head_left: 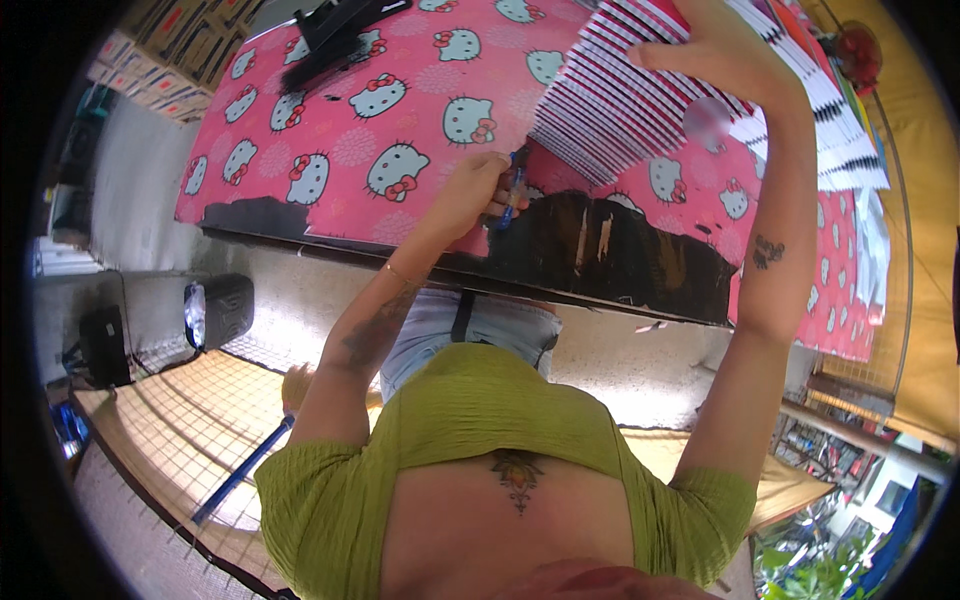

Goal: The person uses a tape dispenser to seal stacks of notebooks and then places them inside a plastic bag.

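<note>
My left hand (pixel 480 200) is closed around a slim blue tool (pixel 515 194) with a dark end, at the near part of the table. The tool's exact kind is too small to tell. To the right, my right hand (pixel 725 55) lies over a fanned stack of striped printed sheets (pixel 620 95), thumb and fingers apart. The near left corner of that stack comes close to the tool's dark end. More white-edged sheets (pixel 825 125) overlap in a fan just right of my right forearm.
A pink table cover (pixel 340 130) with cartoon cats is torn along the near edge, baring dark wood (pixel 600 245). A black bristled object (pixel 325 60) lies at the far left. Stacked cardboard boxes (pixel 180 45) stand beyond. A blue-handled broom (pixel 245 470) is at lower left.
</note>
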### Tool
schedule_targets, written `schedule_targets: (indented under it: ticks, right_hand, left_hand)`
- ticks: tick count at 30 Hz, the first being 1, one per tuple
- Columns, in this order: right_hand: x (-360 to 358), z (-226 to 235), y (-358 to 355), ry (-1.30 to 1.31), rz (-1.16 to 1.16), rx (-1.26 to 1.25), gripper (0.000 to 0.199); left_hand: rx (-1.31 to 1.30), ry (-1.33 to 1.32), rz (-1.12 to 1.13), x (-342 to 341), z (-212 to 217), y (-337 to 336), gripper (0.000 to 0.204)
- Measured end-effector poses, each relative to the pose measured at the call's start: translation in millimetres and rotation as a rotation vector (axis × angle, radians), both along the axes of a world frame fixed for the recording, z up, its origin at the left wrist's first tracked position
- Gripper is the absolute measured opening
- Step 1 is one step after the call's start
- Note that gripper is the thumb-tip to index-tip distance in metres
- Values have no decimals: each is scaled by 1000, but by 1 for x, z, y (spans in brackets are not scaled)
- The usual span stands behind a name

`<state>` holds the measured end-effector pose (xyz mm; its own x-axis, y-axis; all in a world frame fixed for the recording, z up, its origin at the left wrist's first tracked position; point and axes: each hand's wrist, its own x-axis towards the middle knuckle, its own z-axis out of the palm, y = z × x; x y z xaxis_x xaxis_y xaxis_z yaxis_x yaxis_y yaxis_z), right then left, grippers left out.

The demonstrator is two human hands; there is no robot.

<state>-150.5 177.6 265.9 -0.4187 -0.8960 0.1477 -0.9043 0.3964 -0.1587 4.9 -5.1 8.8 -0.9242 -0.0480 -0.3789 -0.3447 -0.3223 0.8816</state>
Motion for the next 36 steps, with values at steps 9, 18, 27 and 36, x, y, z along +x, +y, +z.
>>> schedule_targets:
  ticks: [9,18,27,36]
  right_hand:
    - [-1,-3,-9,-14,27,3,76]
    - [-7,-6,-8,-54,58,-29,76]
    - [10,3,-14,-56,-73,43,78]
    - [2,0,-10,-52,-14,14,77]
  left_hand:
    - [72,-22,69,-8,-5,-5,31]
    - [-521,95,-57,-20,-8,-7,29]
    - [-833,171,-106,-28,-12,-18,28]
    - [-6,-62,-16,-23,-9,-25,27]
